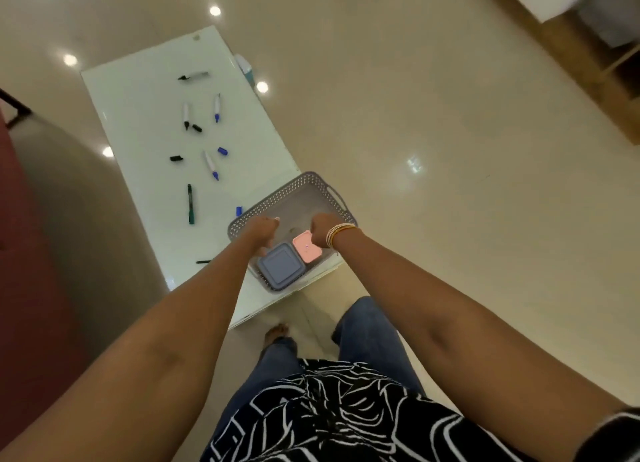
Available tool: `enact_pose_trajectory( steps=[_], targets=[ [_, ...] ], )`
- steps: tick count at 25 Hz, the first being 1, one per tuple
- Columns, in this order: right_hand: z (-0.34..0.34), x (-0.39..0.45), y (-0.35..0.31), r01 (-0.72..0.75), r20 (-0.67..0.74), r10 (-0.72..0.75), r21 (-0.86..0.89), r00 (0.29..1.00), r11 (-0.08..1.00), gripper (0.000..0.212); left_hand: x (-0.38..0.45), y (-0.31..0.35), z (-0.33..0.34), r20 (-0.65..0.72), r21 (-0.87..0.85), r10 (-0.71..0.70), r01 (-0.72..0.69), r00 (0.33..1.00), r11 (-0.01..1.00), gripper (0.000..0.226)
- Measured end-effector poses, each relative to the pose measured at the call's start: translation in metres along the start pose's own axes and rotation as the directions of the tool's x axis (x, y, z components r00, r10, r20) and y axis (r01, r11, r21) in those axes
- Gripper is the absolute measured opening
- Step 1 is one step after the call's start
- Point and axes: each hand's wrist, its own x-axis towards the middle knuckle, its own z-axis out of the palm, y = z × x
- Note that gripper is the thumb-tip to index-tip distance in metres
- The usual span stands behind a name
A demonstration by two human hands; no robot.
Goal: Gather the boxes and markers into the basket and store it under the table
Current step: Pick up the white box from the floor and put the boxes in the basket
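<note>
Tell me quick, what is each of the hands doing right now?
Left hand: curled over the grey perforated plastic basket; holding anything, cannot tell.
Right hand: closed fist above the pink square box; grasp unclear.

both hands (264,226) over basket (313,187) w/ 2 boxes (281,264), markers (210,164) on table (145,122)

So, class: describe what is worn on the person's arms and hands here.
Both forearms are bare, with no sleeves in view. The right hand has a stack of thin bangles, gold and pale, at the wrist. The left hand shows no jewellery.
</note>
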Motion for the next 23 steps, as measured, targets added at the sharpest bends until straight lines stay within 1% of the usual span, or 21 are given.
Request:
enact_pose_trajectory(
  steps=[1, 2, 3, 5, 6, 8, 11, 13, 16, 19, 21, 23],
  targets=[
    [-0.014, 0.006, 0.007, 0.038, 0.014, -0.038, -0.051, 0.999, 0.998, 0.034, -0.001, 0.015, 0.004, -0.023, 0.000, -0.013, 0.013, 1.000, 1.000, 0.034],
    [-0.026, 0.010, 0.013, 0.052, 0.028, -0.050, -0.051, 0.998, 0.997, 0.034, 0.002, 0.029, 0.008, -0.045, -0.005, -0.033, 0.033, 0.998, 0.999, 0.036],
    [-0.038, 0.016, 0.020, 0.082, 0.036, -0.079, -0.087, 0.996, 0.993, 0.035, 0.004, 0.043, 0.010, -0.062, -0.005, -0.039, 0.039, 0.997, 0.999, 0.037],
    [-0.072, 0.030, 0.041, 0.105, 0.044, -0.101, -0.121, 0.994, 0.987, 0.037, 0.013, 0.076, 0.025, -0.150, 0.028, 0.010, -0.005, 0.989, 1.000, 0.035],
    [-0.096, 0.039, 0.051, 0.112, 0.050, -0.107, -0.101, 0.993, 0.989, 0.037, 0.016, 0.093, 0.034, -0.221, 0.038, 0.049, -0.041, 0.974, 0.998, 0.032],
    [-0.137, 0.051, 0.070, 0.119, 0.053, -0.118, 0.001, 0.992, 0.993, 0.034, 0.015, 0.124, 0.050, -0.314, 0.052, 0.089, -0.077, 0.945, 0.996, 0.023],
    [-0.193, 0.056, 0.092, 0.183, 0.065, -0.180, -0.028, 0.981, 0.983, 0.031, 0.009, 0.166, 0.075, -0.397, -0.017, 0.044, -0.055, 0.917, 0.998, 0.023],
    [-0.219, 0.065, 0.103, 0.195, 0.097, -0.192, -0.030, 0.977, 0.980, 0.031, 0.014, 0.187, 0.085, -0.423, -0.048, -0.003, -0.019, 0.906, 0.999, 0.023],
    [-0.261, 0.094, 0.103, 0.225, 0.153, -0.217, -0.032, 0.964, 0.974, 0.032, 0.040, 0.221, 0.087, -0.460, -0.113, -0.046, -0.007, 0.887, 0.994, 0.025],
    [-0.301, 0.139, 0.088, 0.257, 0.159, -0.246, -0.051, 0.956, 0.965, 0.032, 0.082, 0.257, 0.078, -0.488, -0.202, -0.084, -0.019, 0.869, 0.979, 0.038],
    [-0.330, 0.170, 0.071, 0.273, 0.168, -0.257, -0.086, 0.952, 0.958, 0.032, 0.113, 0.285, 0.067, -0.481, -0.224, -0.102, -0.010, 0.871, 0.974, 0.044],
    [-0.357, 0.204, 0.056, 0.273, 0.194, -0.245, -0.129, 0.950, 0.953, 0.033, 0.145, 0.311, 0.053, -0.472, -0.206, -0.121, 0.024, 0.873, 0.978, 0.048]
  ],
)
